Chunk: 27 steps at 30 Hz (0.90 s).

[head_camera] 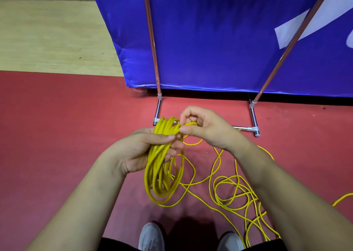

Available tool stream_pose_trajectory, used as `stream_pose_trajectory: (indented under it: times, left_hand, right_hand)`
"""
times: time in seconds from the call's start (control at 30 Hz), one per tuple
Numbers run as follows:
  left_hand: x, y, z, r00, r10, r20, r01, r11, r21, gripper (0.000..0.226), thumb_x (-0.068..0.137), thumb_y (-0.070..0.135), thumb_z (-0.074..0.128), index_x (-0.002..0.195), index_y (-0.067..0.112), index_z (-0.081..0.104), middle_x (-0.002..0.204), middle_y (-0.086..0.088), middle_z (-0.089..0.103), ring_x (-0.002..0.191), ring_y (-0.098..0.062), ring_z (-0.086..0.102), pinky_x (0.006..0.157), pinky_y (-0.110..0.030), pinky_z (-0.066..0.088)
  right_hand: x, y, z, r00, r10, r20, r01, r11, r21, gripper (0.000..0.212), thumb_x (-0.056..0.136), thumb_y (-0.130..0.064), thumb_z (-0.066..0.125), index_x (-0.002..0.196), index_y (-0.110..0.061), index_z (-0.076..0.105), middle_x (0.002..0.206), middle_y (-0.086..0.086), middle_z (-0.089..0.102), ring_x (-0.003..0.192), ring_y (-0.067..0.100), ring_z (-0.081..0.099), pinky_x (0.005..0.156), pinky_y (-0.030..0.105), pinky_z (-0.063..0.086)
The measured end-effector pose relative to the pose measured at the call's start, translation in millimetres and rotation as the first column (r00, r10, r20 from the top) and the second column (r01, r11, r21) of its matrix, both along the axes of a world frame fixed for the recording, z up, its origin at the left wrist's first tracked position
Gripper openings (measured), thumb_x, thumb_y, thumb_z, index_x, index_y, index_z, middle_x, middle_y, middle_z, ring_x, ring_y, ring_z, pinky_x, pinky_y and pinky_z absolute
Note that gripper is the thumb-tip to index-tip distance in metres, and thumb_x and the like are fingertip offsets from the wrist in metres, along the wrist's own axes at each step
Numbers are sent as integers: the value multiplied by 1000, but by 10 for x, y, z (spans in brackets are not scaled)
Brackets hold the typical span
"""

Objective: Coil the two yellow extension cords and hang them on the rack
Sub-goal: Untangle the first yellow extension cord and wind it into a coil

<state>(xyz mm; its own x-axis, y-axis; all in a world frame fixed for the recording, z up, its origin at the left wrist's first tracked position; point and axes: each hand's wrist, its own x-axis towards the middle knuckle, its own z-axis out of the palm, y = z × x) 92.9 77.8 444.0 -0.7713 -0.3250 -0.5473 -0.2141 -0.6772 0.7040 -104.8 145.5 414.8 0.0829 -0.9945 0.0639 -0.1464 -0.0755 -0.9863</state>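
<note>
Yellow cord coil (162, 166) hangs in a bundle of loops from the left hand (141, 151), above the red floor (57, 126). Left hand is closed around the top of the bundle, thumb across the strands. Right hand (206, 128) pinches 1 strand at the coil top between thumb and forefinger, just beside the left thumb. Loose yellow cord (235, 193) trails from the coil and lies tangled on the floor to the right. Chrome rack (254, 117) base sits just behind the hands, 2 uprights rising in front of a blue banner (210, 40). 2 grey shoes (151, 237) at bottom edge.
</note>
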Motion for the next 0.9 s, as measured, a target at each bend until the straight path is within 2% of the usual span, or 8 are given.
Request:
stream_pose_trajectory:
  times: [0.13,0.23,0.33,0.43,0.53,0.67,0.8,0.9]
  left_hand:
    - [-48,34,-21,1000,31,-6,-30,999,35,29,78,15,65,104,2,70,70,-3,65,51,-10,60,49,-20,52]
    - [-32,16,-39,999,10,-49,-5,995,101,47,61,25,87,100,3,72,68,1,60,51,-7,55,48,-19,50]
    - [-18,1,-40,999,1,-44,4,995,101,56,42,27,96,89,6,74,65,0,60,48,-8,54,47,-21,49]
    - [-12,15,-1,1000,26,-10,-25,996,84,39,45,23,94,76,10,74,66,-3,65,53,-14,63,49,-23,52]
    - [7,23,56,999,48,7,-49,996,77,4,67,14,75,71,12,75,86,-15,73,71,-23,73,55,-27,58]
    - [34,-20,68,990,109,-90,-104,993,53,50,35,21,97,78,11,75,78,-9,72,54,-14,65,48,-23,53]
    - [-48,-14,50,957,214,-193,-202,976,81,35,57,19,85,89,8,75,73,0,66,54,-7,58,51,-19,50]
    - [-133,-12,58,913,367,-178,-346,928,135,14,73,16,66,80,7,75,68,2,64,53,-6,59,49,-18,50]
  right_hand:
    - [-84,27,-32,998,-65,18,64,998,16,15,85,-16,67,94,-15,55,80,19,54,76,23,48,66,43,38]
    - [-226,62,-146,989,-57,-138,67,995,69,13,85,-25,69,93,-18,61,79,20,58,74,21,49,64,47,41]
    - [-342,110,-336,941,-43,-336,90,988,126,10,89,-19,68,81,-15,63,67,-3,50,65,6,43,62,28,39]
    - [-466,172,-558,933,-92,-349,165,968,187,15,90,-14,67,77,-12,59,60,-15,45,56,2,37,54,17,34]
    - [-585,178,-815,909,-204,-364,290,936,200,15,89,-8,65,78,-11,57,63,-10,43,57,5,37,56,25,35]
    - [-663,202,-1142,892,-304,-334,401,873,278,11,91,-8,63,82,-4,58,67,8,50,65,16,44,59,30,33]
    - [-551,274,-1427,908,-369,-196,418,798,434,16,83,-28,72,74,-16,64,70,9,49,72,21,39,64,31,30]
    - [-361,325,-1627,901,-398,-171,424,729,537,19,86,-19,71,70,-14,61,69,0,49,78,20,37,65,30,28]
